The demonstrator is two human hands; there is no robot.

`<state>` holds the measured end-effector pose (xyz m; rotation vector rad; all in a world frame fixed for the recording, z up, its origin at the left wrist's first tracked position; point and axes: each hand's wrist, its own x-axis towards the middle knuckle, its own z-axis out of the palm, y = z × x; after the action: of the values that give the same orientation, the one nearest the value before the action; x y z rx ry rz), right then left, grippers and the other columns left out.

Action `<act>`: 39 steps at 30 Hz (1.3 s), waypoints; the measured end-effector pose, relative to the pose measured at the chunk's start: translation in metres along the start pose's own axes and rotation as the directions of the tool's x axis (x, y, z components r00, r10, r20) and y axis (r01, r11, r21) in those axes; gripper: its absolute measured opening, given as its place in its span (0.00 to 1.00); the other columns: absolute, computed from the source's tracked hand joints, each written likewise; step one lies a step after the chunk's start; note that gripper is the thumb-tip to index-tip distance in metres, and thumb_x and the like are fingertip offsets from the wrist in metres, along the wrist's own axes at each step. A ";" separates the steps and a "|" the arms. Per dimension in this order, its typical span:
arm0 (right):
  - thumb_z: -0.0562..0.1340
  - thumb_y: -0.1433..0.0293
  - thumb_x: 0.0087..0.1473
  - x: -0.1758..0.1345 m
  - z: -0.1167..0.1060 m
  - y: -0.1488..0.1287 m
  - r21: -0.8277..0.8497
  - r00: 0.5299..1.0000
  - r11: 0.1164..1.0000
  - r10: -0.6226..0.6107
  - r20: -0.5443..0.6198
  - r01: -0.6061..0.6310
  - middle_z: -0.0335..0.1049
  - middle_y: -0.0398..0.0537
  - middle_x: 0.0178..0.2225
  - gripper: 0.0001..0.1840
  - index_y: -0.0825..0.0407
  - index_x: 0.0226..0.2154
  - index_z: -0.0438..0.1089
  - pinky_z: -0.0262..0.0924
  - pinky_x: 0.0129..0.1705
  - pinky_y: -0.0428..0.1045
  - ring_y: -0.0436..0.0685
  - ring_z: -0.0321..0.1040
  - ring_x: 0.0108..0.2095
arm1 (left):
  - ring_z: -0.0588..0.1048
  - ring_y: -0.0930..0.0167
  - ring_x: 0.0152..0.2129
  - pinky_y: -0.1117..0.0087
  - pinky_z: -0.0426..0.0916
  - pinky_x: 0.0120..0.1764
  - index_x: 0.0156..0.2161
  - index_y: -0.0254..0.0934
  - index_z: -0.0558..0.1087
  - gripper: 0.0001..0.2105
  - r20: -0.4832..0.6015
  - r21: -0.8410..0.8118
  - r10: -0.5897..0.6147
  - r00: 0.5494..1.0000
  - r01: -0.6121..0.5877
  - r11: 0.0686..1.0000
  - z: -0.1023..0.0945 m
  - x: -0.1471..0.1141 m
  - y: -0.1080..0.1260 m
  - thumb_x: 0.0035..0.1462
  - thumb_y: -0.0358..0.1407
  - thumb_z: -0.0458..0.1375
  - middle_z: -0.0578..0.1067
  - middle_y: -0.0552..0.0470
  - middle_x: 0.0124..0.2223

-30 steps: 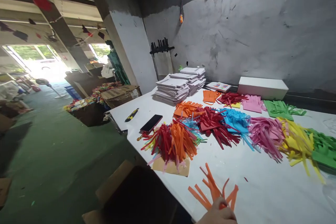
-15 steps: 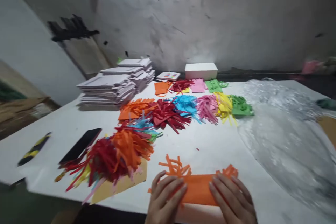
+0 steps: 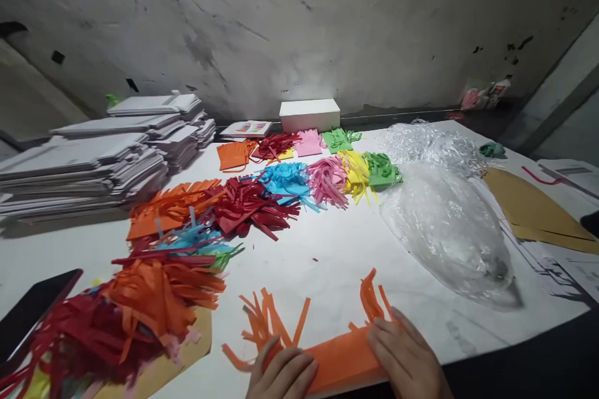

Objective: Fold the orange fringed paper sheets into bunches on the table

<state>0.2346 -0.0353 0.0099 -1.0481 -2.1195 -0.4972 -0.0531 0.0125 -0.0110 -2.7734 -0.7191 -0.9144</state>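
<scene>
A strip of orange fringed paper [image 3: 344,356] lies at the table's front edge, its cut ends sticking up and out at both sides. My left hand [image 3: 282,371] grips its left part with curled fingers. At the other end my right hand [image 3: 406,352] has its fingers bent over the paper; the thumbs are hidden. Left of my hands is a heap of red and orange paper fringes [image 3: 154,299] on a brown sheet [image 3: 199,330]. Behind it runs a row of fringed bundles: orange, dark red [image 3: 246,206], blue [image 3: 286,182], pink [image 3: 326,179], yellow [image 3: 354,173] and green [image 3: 381,169].
Stacks of white flat pieces [image 3: 93,156] stand at the left, near a black phone [image 3: 35,308]. A white box [image 3: 309,116] is by the wall. On the right lie a clear plastic bag [image 3: 449,230], shiny shredded strips [image 3: 430,144] and a brown envelope [image 3: 538,209].
The view has swung to the right, showing more of the table's right side. Both hands stay on the orange paper, which now slants up toward the right.
</scene>
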 end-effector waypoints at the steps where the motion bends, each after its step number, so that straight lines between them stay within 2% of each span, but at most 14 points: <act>1: 0.50 0.81 0.63 -0.004 -0.008 0.007 -0.035 0.999 0.999 -0.014 0.037 0.015 0.81 0.51 0.39 0.19 0.60 0.44 0.75 0.49 0.69 0.59 0.56 0.76 0.48 | 0.79 0.72 0.39 0.58 0.46 0.69 0.46 0.41 0.77 0.16 -0.079 -0.030 -0.059 0.995 0.057 0.998 0.006 0.005 0.005 0.73 0.36 0.46 0.83 0.55 0.38; 3: 0.51 0.82 0.59 -0.019 -0.019 0.023 -0.116 0.993 0.993 0.015 0.121 -0.001 0.80 0.52 0.43 0.20 0.60 0.48 0.74 0.40 0.71 0.62 0.58 0.76 0.49 | 0.79 0.72 0.37 0.57 0.48 0.68 0.44 0.42 0.77 0.17 -0.187 -0.106 -0.173 0.967 0.155 0.982 0.016 0.010 0.012 0.73 0.35 0.44 0.83 0.55 0.36; 6: 0.54 0.80 0.53 -0.052 -0.030 0.050 -0.302 0.960 0.942 0.211 0.184 -0.149 0.78 0.52 0.48 0.24 0.56 0.52 0.71 0.35 0.70 0.68 0.61 0.76 0.47 | 0.78 0.73 0.40 0.61 0.45 0.69 0.46 0.41 0.77 0.14 -0.098 -0.159 -0.148 0.984 0.131 0.979 0.021 0.013 0.014 0.72 0.33 0.48 0.83 0.56 0.39; 10: 0.51 0.72 0.56 -0.083 -0.055 0.079 -0.611 0.836 0.684 0.544 0.064 -0.399 0.75 0.63 0.50 0.23 0.54 0.52 0.69 0.53 0.55 0.79 0.71 0.76 0.41 | 0.78 0.73 0.39 0.62 0.43 0.69 0.45 0.39 0.77 0.14 -0.108 -0.161 -0.156 0.982 0.138 0.977 0.015 0.017 0.012 0.72 0.32 0.47 0.83 0.54 0.38; 12: 0.50 0.71 0.58 -0.079 -0.068 0.079 -0.632 0.805 0.622 0.593 -0.005 -0.463 0.72 0.67 0.52 0.23 0.57 0.54 0.67 0.60 0.50 0.76 0.74 0.74 0.42 | 0.77 0.72 0.38 0.62 0.43 0.69 0.44 0.38 0.77 0.15 -0.118 -0.146 -0.161 0.980 0.144 0.979 0.015 0.019 0.014 0.72 0.31 0.46 0.82 0.54 0.37; 14: 0.52 0.73 0.58 -0.061 -0.072 0.066 -0.480 0.862 0.764 0.506 0.032 -0.431 0.71 0.63 0.53 0.24 0.56 0.56 0.65 0.64 0.52 0.67 0.71 0.72 0.49 | 0.77 0.73 0.37 0.61 0.43 0.69 0.43 0.38 0.76 0.16 -0.108 -0.139 -0.146 0.983 0.131 0.982 0.018 0.021 0.017 0.71 0.29 0.45 0.82 0.54 0.37; 16: 0.53 0.76 0.59 -0.034 -0.062 0.043 -0.214 0.940 0.935 0.314 0.132 -0.283 0.72 0.54 0.53 0.24 0.50 0.57 0.65 0.64 0.54 0.57 0.63 0.70 0.52 | 0.77 0.72 0.36 0.60 0.46 0.68 0.43 0.39 0.76 0.16 -0.148 -0.159 -0.162 0.976 0.139 0.978 0.022 0.021 0.021 0.71 0.29 0.45 0.82 0.55 0.35; 17: 0.54 0.77 0.58 -0.020 -0.051 0.032 -0.108 0.962 0.973 0.219 0.165 -0.203 0.73 0.51 0.52 0.24 0.48 0.56 0.67 0.64 0.54 0.55 0.61 0.70 0.53 | 0.77 0.72 0.35 0.59 0.47 0.68 0.42 0.40 0.76 0.16 -0.171 -0.174 -0.171 0.970 0.141 0.975 0.024 0.021 0.022 0.72 0.30 0.45 0.81 0.55 0.34; 19: 0.56 0.77 0.59 0.005 -0.024 0.015 0.042 0.953 0.985 0.153 0.263 -0.169 0.74 0.49 0.50 0.20 0.48 0.53 0.69 0.64 0.53 0.53 0.59 0.70 0.51 | 0.77 0.72 0.36 0.58 0.50 0.67 0.41 0.40 0.76 0.16 -0.179 -0.190 -0.162 0.970 0.128 0.973 0.026 0.019 0.024 0.72 0.31 0.45 0.81 0.55 0.34; 23: 0.54 0.81 0.59 0.024 0.021 0.015 -0.008 0.881 0.929 0.353 0.315 -0.370 0.75 0.43 0.38 0.16 0.46 0.39 0.72 0.61 0.49 0.54 0.54 0.70 0.39 | 0.76 0.73 0.37 0.61 0.51 0.66 0.41 0.40 0.76 0.17 -0.135 -0.180 -0.113 0.984 0.088 0.980 0.023 0.017 0.025 0.72 0.31 0.44 0.81 0.55 0.34; 26: 0.53 0.83 0.59 0.015 0.025 0.031 -0.166 0.820 0.853 0.521 0.234 -0.495 0.74 0.49 0.36 0.16 0.51 0.34 0.72 0.54 0.49 0.62 0.60 0.69 0.39 | 0.76 0.73 0.36 0.61 0.51 0.66 0.40 0.40 0.76 0.16 -0.150 -0.184 -0.133 0.980 0.104 0.977 0.018 0.019 0.024 0.72 0.31 0.45 0.81 0.56 0.34; 28: 0.54 0.81 0.61 0.009 0.020 0.036 -0.205 0.798 0.818 0.572 0.191 -0.537 0.73 0.53 0.38 0.14 0.52 0.37 0.72 0.52 0.49 0.63 0.62 0.68 0.41 | 0.76 0.73 0.37 0.62 0.50 0.67 0.41 0.40 0.76 0.14 -0.094 -0.172 -0.114 0.989 0.097 0.980 0.014 0.020 0.023 0.71 0.31 0.48 0.81 0.56 0.35; 32: 0.57 0.79 0.62 0.011 0.021 0.028 -0.023 0.852 0.893 0.437 0.289 -0.450 0.71 0.45 0.38 0.13 0.47 0.43 0.72 0.52 0.50 0.56 0.56 0.66 0.40 | 0.76 0.73 0.36 0.64 0.49 0.67 0.42 0.39 0.77 0.11 -0.035 -0.169 -0.077 0.996 0.070 0.983 0.010 0.024 0.020 0.70 0.29 0.50 0.81 0.56 0.36; 39: 0.57 0.84 0.54 0.021 0.041 0.030 -0.011 0.890 0.950 0.295 0.348 -0.311 0.63 0.43 0.26 0.15 0.51 0.24 0.66 0.49 0.41 0.53 0.54 0.58 0.29 | 0.76 0.73 0.36 0.62 0.53 0.65 0.41 0.40 0.76 0.11 -0.029 -0.156 -0.116 0.993 0.110 0.982 0.009 0.024 0.023 0.69 0.29 0.50 0.81 0.56 0.35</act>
<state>0.2321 0.0184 -0.0011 -1.4996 -2.1903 -0.1151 -0.0205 0.0043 -0.0032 -2.8634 -0.8419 -1.0855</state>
